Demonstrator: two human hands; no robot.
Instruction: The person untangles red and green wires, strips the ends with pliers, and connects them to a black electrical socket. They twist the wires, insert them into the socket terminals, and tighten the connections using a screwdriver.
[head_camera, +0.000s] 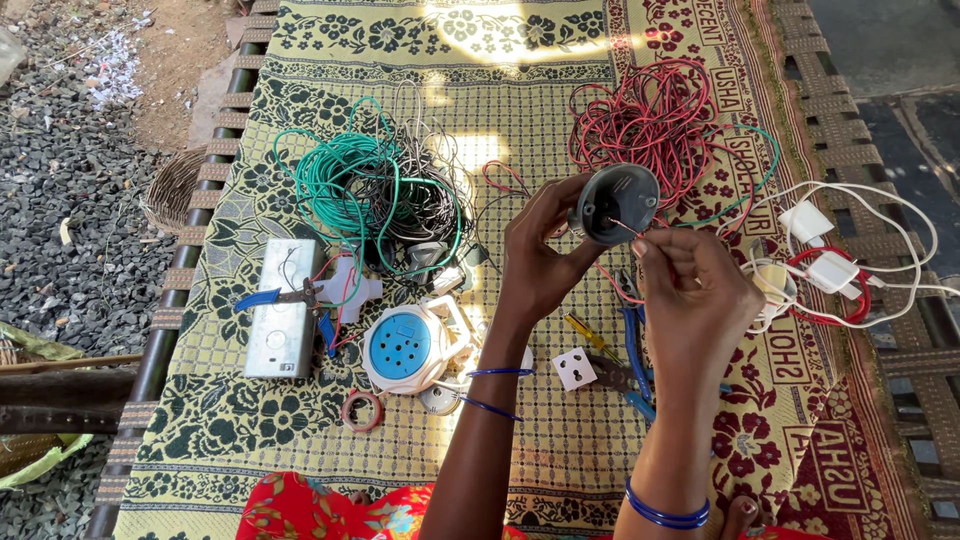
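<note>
While both hands are up, this is what shows.
Left hand (540, 250): closed around a round dark plastic lamp holder (617, 203), held above the yellow flower mat (300, 420).
Right hand (690, 290): fingertips pinched together on a thin red wire (622, 226) at the holder's open face.
Done: wire tip touches the holder.
Left: wire looks loose, not fixed.
At 9 o'clock: green wire coil (345, 185).
At 12 o'clock: red wire pile (650, 120).
</note>
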